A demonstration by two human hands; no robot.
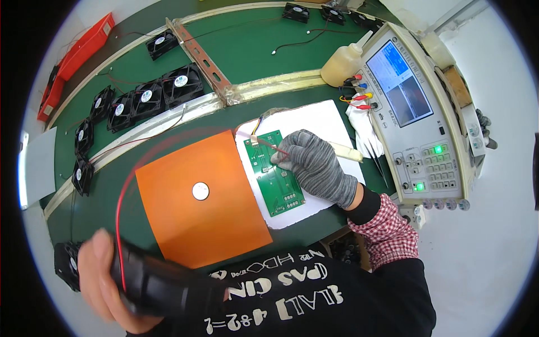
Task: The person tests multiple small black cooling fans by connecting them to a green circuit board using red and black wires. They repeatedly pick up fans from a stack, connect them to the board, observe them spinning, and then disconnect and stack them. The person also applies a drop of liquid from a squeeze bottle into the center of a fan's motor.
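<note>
Pointing at the surface's [104,208] near edge, the oblong green circuit board [275,185] is overlapped by the grey-gloved right hand [319,167], red wire [118,216] pinched; blurred black object [168,286] clasped in left hand [98,281].

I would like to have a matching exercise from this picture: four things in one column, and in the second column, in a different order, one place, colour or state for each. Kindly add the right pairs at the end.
Column one
1. Circuit board
2. Squeeze bottle
3. Right hand
4. Square sheet

Column two
A. Covered by a grey striped glove
B. Orange, with a round white spot on it
C. Beside the instrument with a lit screen
D. Green, on a white pad

Right pairs: 1-D, 2-C, 3-A, 4-B
</note>
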